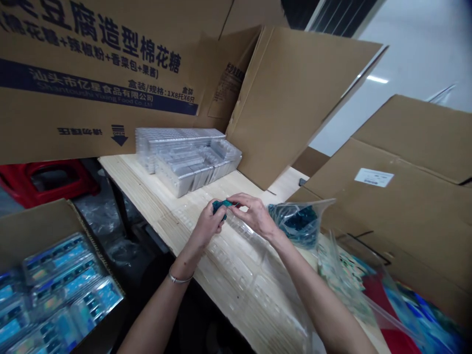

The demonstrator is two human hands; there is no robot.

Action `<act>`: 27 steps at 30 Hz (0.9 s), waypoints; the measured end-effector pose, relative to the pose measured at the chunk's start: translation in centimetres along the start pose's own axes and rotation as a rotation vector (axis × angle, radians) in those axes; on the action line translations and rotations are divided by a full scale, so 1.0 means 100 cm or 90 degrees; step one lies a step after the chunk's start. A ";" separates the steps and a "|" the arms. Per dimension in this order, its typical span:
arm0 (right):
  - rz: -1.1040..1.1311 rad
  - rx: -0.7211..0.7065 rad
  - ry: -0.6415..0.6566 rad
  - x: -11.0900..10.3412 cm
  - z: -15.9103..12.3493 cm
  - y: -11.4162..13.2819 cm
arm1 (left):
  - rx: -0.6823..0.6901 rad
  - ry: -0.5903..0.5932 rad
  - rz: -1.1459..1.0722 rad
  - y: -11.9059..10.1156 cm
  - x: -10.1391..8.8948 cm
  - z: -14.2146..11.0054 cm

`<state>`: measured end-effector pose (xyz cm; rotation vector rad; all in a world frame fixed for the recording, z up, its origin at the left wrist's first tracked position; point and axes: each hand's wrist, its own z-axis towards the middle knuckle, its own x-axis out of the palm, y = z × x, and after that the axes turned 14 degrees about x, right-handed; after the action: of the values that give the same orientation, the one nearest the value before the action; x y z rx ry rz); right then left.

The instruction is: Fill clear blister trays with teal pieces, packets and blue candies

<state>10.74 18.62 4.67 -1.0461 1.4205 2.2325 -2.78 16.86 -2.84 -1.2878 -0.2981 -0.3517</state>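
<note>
One teal packet (pixel 221 206) between both hands' fingers (pixel 240 202)

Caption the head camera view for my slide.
Left hand and right hand pinch a teal packet over a clear plastic tray.

L hand (pixel 208 226) & R hand (pixel 254 214) both pinched a small teal pkt (pixel 221 207) over a wood table (pixel 147 196), clear tray (pixel 236 265) lying below. Stacked trays (pixel 188 160) stood further back, against a carton (pixel 92 98). Clear bag (pixel 295 223) of teal pcs sat just right of R hand. Open box (pixel 37 246) of blue pkts low left, off table. Bracelet (pixel 180 278) on L wrist.
</note>
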 end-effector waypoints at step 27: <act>0.027 0.107 -0.143 -0.013 0.035 -0.078 | 0.001 -0.027 0.069 -0.010 -0.031 0.009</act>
<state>14.76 25.53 1.37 -0.6938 1.5118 2.1367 -6.04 17.78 -3.02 -1.3048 -0.2626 -0.2318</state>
